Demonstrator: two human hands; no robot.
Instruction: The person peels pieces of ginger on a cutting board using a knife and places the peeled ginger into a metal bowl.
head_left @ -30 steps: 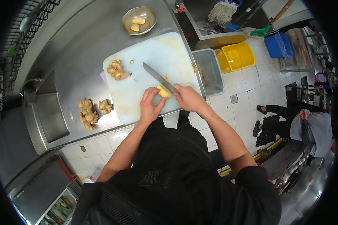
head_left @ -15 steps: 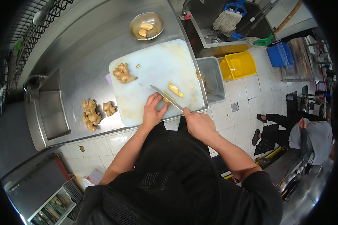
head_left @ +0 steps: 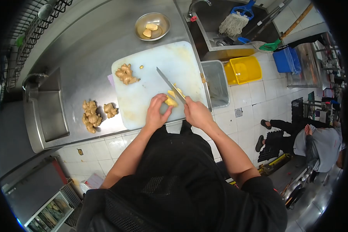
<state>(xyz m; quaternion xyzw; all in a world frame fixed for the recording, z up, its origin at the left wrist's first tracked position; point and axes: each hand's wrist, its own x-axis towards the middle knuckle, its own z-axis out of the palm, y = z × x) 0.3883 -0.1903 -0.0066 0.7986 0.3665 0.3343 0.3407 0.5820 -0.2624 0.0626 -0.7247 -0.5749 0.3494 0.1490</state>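
My left hand [head_left: 157, 112] holds a peeled yellow ginger piece [head_left: 171, 101] near the front edge of the white cutting board [head_left: 143, 96]. The handle of a long knife [head_left: 168, 82] is in my right hand [head_left: 196, 113], its blade pointing up and left just beyond the piece. Cut yellow bits [head_left: 171, 93] lie beside the blade, partly hidden by it. Unpeeled ginger [head_left: 125, 74] rests on the board's left part, with a small scrap [head_left: 141, 67] near it. Two peeled pieces [head_left: 151, 27] sit in a metal bowl [head_left: 157, 37] behind the board.
More ginger [head_left: 91, 116] lies on the steel counter [head_left: 79, 62], left of the board. A small sink [head_left: 51, 116] is at the far left. Right of the counter are a grey bin [head_left: 217, 85] and a yellow bucket [head_left: 248, 70]. Another person [head_left: 317, 147] is at the far right.
Since half a second ago, the blade has swung to a steeper angle and moved over the cut pieces, away from my left fingers. My right hand has shifted slightly up and left.
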